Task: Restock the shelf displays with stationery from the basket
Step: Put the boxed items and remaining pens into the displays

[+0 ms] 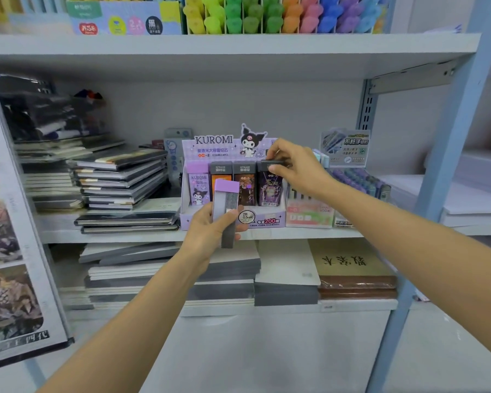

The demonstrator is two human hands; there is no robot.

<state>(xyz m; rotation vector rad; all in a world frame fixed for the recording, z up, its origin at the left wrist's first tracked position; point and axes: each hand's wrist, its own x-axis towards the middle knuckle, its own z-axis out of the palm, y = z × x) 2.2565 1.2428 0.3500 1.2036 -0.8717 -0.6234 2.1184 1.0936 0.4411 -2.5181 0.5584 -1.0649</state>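
The Kuromi display box (233, 219) on the middle shelf (125, 235) is the landmark here. Four lead cases stand in its front row, and the right hand (292, 168) reaches over the box's right end, its grip pinched closed on the dark cap of the rightmost case (270, 185), thumb below and fingertips (275, 150) curled over the top. The left hand (210, 231) waits just in front of the box, its grip wrapped closed around a small stack of cases (228, 207) with a purple cap uppermost, held upright and tilted slightly toward the box. The basket named in the task is not in view.

The step looks to be seating or straightening that right-hand case so the row sits square. To do it well, I would press down on the cap only, keeping the case upright against its neighbour, so it slides fully behind the box's front lip rather than leaning forward. The cases stand touching each other, so a sideways nudge could tip the whole row; a straight downward push seems safer. The box is light card and may shift on the shelf, so the left hand's knuckles could brace its front wall. The purple-capped stack appears to belong at the box's left end, beside the matching purple case (198, 188), and should go in one at a time
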